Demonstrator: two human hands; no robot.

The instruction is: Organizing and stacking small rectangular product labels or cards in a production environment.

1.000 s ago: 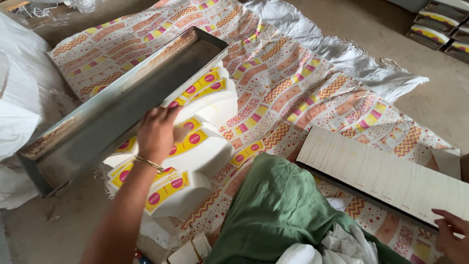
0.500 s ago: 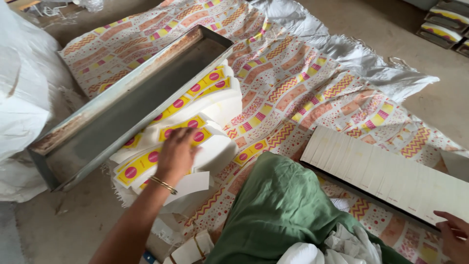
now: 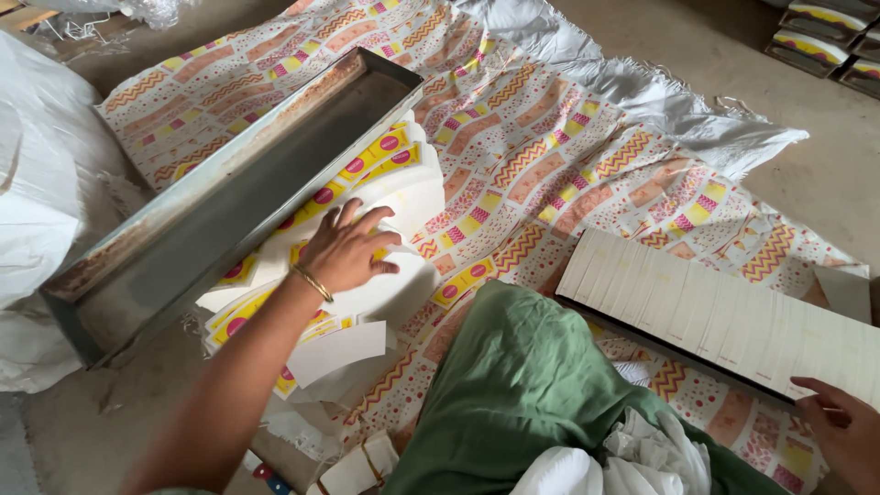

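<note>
keep your left hand [image 3: 346, 249] flat, fingers spread on the paper stack [image 3: 367, 275]; right hand [image 3: 843, 431] loosely curled, steadies the card row [image 3: 724, 316].

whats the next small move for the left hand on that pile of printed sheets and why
Probably close the fingers and lift off the top few sheets. The left hand lies flat and open on the fanned pile of printed sheets beside the long metal tray, gripping nothing yet. The right hand rests at the row of pale sheets, so it is occupied.
</note>
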